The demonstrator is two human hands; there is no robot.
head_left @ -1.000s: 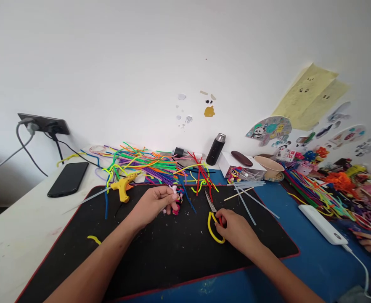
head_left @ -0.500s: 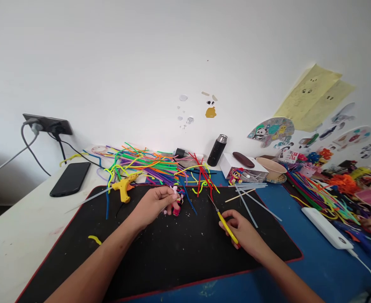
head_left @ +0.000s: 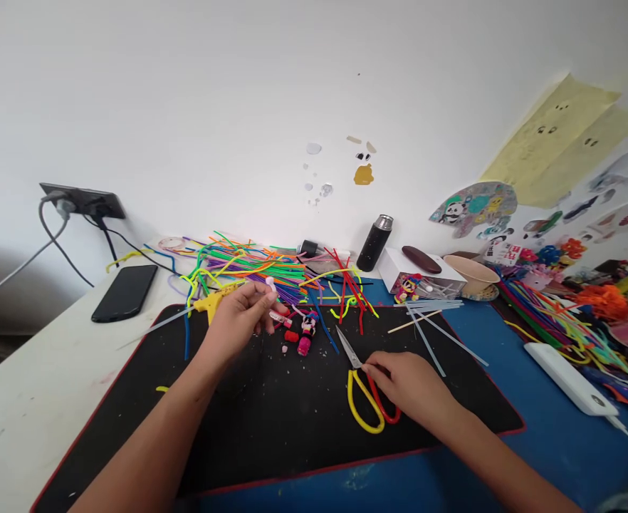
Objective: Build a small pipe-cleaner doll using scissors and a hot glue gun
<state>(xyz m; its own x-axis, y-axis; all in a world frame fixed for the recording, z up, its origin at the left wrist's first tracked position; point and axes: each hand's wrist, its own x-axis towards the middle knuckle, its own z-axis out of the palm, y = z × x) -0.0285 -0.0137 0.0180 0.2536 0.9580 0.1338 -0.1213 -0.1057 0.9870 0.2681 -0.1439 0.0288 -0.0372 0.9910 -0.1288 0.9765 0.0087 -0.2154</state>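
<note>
My left hand (head_left: 236,320) hovers over the back of the black mat (head_left: 271,427), its fingers pinched on a small white-pink piece (head_left: 270,283). Just right of it, a small pink pipe-cleaner figure (head_left: 306,335) and a red bit (head_left: 291,336) lie loose on the mat. My right hand (head_left: 407,388) rests low on the mat, fingers curled on the scissors (head_left: 367,406) near their pivot. The yellow and red handles lie flat, and the blades point away to the left.
A yellow glue gun (head_left: 207,303) is half hidden behind my left hand. A pile of coloured pipe cleaners (head_left: 250,269), a phone (head_left: 124,292), a black flask (head_left: 372,242), a white box (head_left: 421,274), glue sticks (head_left: 426,317) and a white power bank (head_left: 567,377) surround the mat.
My left hand left the pink figure on the mat and rose towards the back left with a small white piece. The scissors, lifted half a second ago, now lie flat under my right hand.
</note>
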